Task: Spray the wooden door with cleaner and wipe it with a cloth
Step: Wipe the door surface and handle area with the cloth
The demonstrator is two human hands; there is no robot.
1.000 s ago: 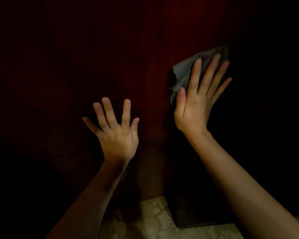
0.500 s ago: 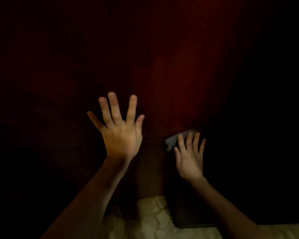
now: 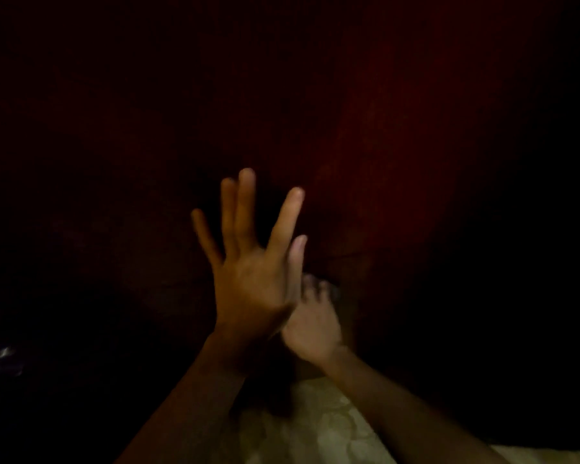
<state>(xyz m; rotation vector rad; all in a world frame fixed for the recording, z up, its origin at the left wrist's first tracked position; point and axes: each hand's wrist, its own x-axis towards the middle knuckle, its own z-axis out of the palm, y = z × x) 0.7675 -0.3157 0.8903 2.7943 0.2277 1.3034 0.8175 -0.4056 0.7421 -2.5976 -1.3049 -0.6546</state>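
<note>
Lowered and drawn left, the right hand [image 3: 312, 324] is now partly overlapped by the left hand [image 3: 252, 266].
Over the pale floor [image 3: 318, 430], the cloth [image 3: 335, 291] is barely seen just beyond the right fingertips; whether it is pressed flat or gripped cannot be told. The left grip is spread wide before the wooden door [image 3: 382, 155].

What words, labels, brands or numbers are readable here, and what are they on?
None readable. The wooden door, the left hand, the right hand and the pale floor show no text.
The glints at the left edge are too dark and blurred to tell.
</note>
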